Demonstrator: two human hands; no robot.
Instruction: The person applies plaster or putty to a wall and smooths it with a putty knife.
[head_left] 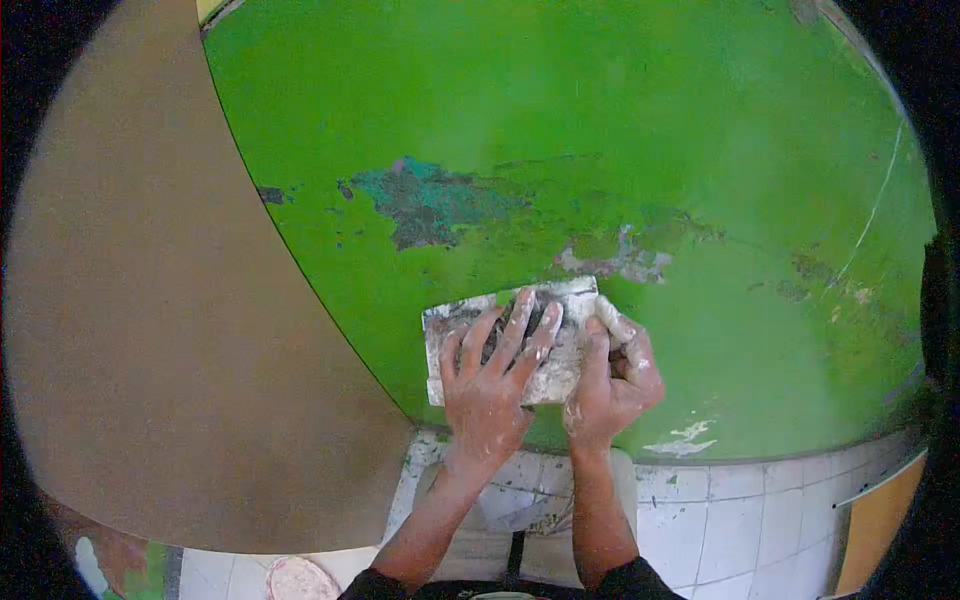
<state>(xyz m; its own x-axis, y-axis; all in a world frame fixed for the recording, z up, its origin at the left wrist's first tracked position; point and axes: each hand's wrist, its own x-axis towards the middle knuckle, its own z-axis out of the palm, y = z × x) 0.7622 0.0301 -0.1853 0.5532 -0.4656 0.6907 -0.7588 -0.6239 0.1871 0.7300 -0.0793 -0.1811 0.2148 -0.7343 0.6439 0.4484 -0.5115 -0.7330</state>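
A flat rectangular plate (pixel 567 372), caked with white putty-like material and dark in patches, lies in front of the green wall (pixel 600 90). My left hand (pixel 492 390) rests across its face, fingers spread and stretched out, with white smears on them. At the plate's right edge, my right hand (pixel 615 375) is closed, thumb and curled fingers pinching that side; its fingertips are coated white. Just above the plate is a pale patch (pixel 640 262) on the wall. Whether the plate touches the wall cannot be made out.
Peeled grey-teal paint (pixel 430 205) marks the wall. A brown panel (pixel 180 300) fills the left side. White floor tiles (pixel 730 500) run below, with white splashes (pixel 685 440) low on the wall. A round whitish container (pixel 300 580) stands bottom left; an orange-brown board (pixel 880 530) is at lower right.
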